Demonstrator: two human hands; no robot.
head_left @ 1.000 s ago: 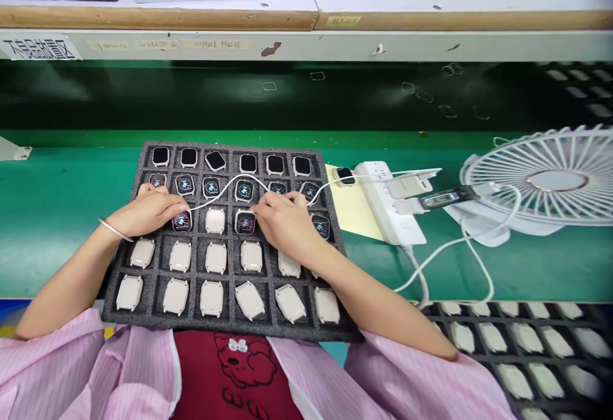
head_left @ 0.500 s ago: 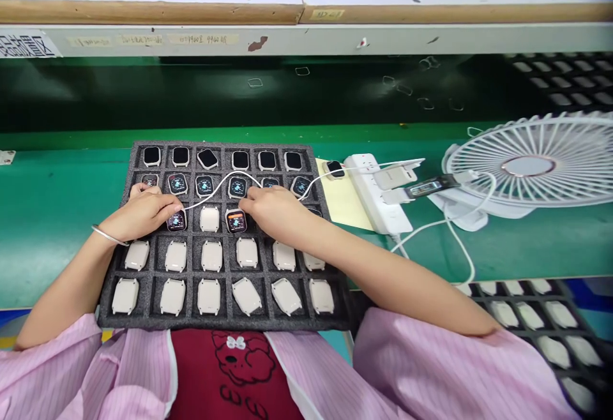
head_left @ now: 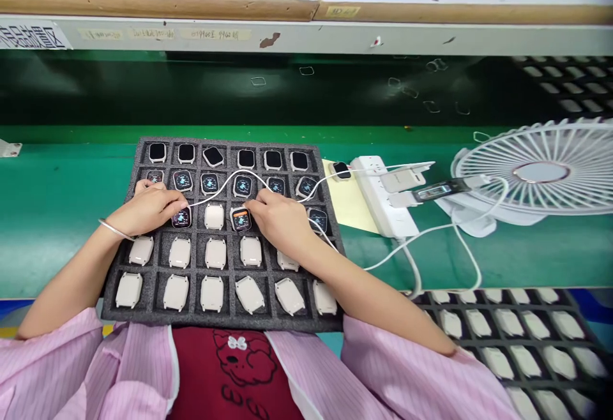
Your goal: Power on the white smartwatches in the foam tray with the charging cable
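A dark foam tray (head_left: 112, 308) lies in front of me, with a watch body in each pocket. The far rows show screens, the near rows lie beige back up. My left hand (head_left: 146, 209) is curled beside a lit watch (head_left: 182, 217) and pinches the end of a white cable (head_left: 225, 184). The cable arcs across the tray and passes under my right hand (head_left: 280, 219). That hand's fingertips grip the edge of a watch with an orange screen (head_left: 241, 219).
A white power strip (head_left: 378, 196) with plugged adapters and a yellow sheet (head_left: 352, 209) lie right of the tray. A white fan (head_left: 536, 174) stands at the far right. A second tray (head_left: 502, 343) of beige watch bodies is at lower right. A shelf (head_left: 306, 11) runs overhead.
The watch under my right fingertips went from a dark patterned screen to an orange one. Both hands stayed nearly in place.
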